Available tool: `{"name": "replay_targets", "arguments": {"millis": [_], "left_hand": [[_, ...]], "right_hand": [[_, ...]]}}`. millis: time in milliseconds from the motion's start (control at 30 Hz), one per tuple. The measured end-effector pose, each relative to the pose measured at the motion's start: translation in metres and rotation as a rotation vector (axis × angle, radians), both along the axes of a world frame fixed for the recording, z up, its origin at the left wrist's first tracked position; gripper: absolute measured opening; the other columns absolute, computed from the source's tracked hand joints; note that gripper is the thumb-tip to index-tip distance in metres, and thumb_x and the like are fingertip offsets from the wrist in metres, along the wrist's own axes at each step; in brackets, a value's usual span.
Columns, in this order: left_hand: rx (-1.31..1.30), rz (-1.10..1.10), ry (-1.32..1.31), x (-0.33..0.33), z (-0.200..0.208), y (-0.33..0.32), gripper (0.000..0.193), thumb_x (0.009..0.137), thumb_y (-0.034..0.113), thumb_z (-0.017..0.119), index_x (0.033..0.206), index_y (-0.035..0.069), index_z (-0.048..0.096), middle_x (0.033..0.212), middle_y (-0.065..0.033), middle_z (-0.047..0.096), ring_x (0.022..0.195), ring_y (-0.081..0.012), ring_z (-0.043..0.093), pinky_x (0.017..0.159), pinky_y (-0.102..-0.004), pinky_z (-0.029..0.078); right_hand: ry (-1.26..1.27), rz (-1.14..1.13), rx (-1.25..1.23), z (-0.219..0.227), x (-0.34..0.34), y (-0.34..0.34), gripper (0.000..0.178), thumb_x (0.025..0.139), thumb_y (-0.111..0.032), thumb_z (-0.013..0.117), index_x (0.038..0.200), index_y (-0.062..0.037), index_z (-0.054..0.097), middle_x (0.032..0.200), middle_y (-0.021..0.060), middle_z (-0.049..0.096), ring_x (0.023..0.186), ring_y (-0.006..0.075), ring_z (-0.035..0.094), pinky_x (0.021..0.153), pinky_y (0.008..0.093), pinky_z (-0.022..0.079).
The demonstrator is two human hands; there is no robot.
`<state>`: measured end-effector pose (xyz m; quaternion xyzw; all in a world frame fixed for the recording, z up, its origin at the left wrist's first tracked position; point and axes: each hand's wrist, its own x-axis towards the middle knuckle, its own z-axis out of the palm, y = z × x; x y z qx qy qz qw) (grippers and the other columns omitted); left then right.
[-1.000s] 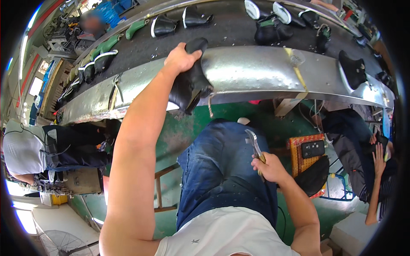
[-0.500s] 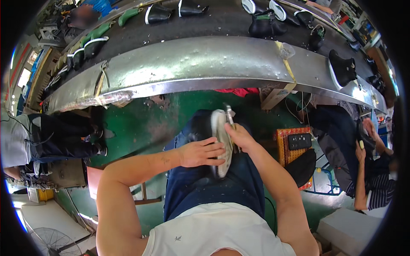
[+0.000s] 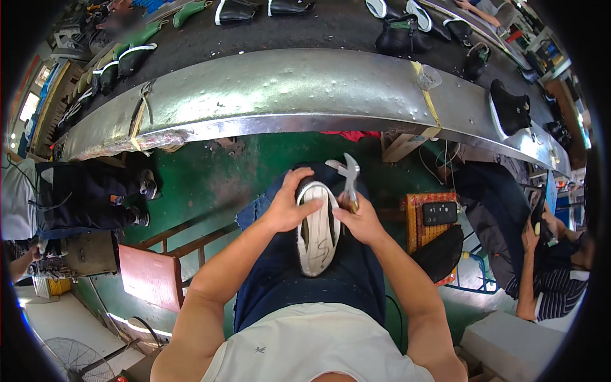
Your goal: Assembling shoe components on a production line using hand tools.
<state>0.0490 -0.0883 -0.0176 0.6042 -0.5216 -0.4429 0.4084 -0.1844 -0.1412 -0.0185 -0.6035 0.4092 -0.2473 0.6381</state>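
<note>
A shoe upper on a last [image 3: 316, 239] rests sole side up across my lap, its whitish insole marked with a dark squiggle. My left hand [image 3: 291, 207] wraps its far left side, fingers over the edge and thumb on the insole. At the right edge, my right hand [image 3: 358, 216] touches the upper with its thumb. That hand also grips metal lasting pincers [image 3: 351, 175], their head pointing away from me and the handles largely hidden in the palm.
A long metal-edged bench [image 3: 273, 89] crosses ahead, carrying several dark and green shoes. On my left stands a reddish stool [image 3: 151, 277]; on my right, an orange woven seat [image 3: 414, 232] with a black case [image 3: 440, 213]. Co-workers are on both sides.
The shoe has turned so its insole faces up. My left hand has moved from its side to its far end, and the pincers in my right hand have tilted.
</note>
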Motion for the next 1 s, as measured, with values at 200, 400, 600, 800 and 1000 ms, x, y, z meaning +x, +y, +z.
{"name": "replay_targets", "arguments": {"millis": [200,400,600,800,1000], "left_hand": [[-0.25,-0.135,0.385,-0.01,0.022,0.026,0.078,0.095,0.023,0.071,0.158,0.01,0.026,0.159,-0.0164,0.035,0.156,-0.0332,0.015,0.125,-0.0452,0.009],[-0.328,-0.261,0.113,-0.001,0.017,0.019,0.06,0.102,0.023,0.059,0.155,0.01,0.034,0.16,-0.0171,0.033,0.157,-0.0365,0.012,0.126,-0.0503,0.004],[-0.153,-0.231,0.078,0.0,0.009,0.017,0.056,0.104,0.026,0.057,0.154,0.009,0.038,0.162,-0.0145,0.033,0.157,-0.0355,0.012,0.126,-0.0469,0.008],[-0.119,-0.245,0.091,-0.003,-0.002,0.008,0.055,0.105,0.026,0.058,0.153,0.008,0.04,0.161,-0.0147,0.035,0.156,-0.0324,0.018,0.126,-0.0439,0.011],[-0.009,-0.233,0.303,-0.007,-0.016,-0.002,0.056,0.103,0.028,0.062,0.152,0.011,0.042,0.161,-0.0157,0.035,0.157,-0.0342,0.014,0.126,-0.0428,0.015]], "right_hand": [[0.233,0.071,0.122,0.081,-0.053,0.043,0.025,0.1,-0.022,0.066,0.113,-0.0016,0.061,0.087,0.0058,0.068,0.072,0.0098,0.059,0.071,0.0286,0.051],[0.207,0.406,0.227,0.093,-0.048,0.052,0.029,0.103,-0.021,0.06,0.123,-0.0001,0.061,0.089,0.0062,0.07,0.08,0.0112,0.064,0.075,0.0295,0.053],[0.165,0.407,0.328,0.08,-0.043,0.032,0.03,0.102,-0.022,0.061,0.121,0.0011,0.062,0.099,0.0075,0.071,0.092,0.0143,0.064,0.085,0.0319,0.052],[0.283,0.451,0.332,0.078,-0.044,0.024,0.027,0.103,-0.016,0.058,0.123,0.0019,0.059,0.114,0.0104,0.068,0.106,0.0192,0.067,0.094,0.0349,0.053],[0.262,0.411,0.39,0.075,-0.047,0.017,0.026,0.103,-0.016,0.058,0.122,0.0013,0.06,0.111,0.0095,0.07,0.105,0.0176,0.068,0.09,0.0337,0.053]]}}
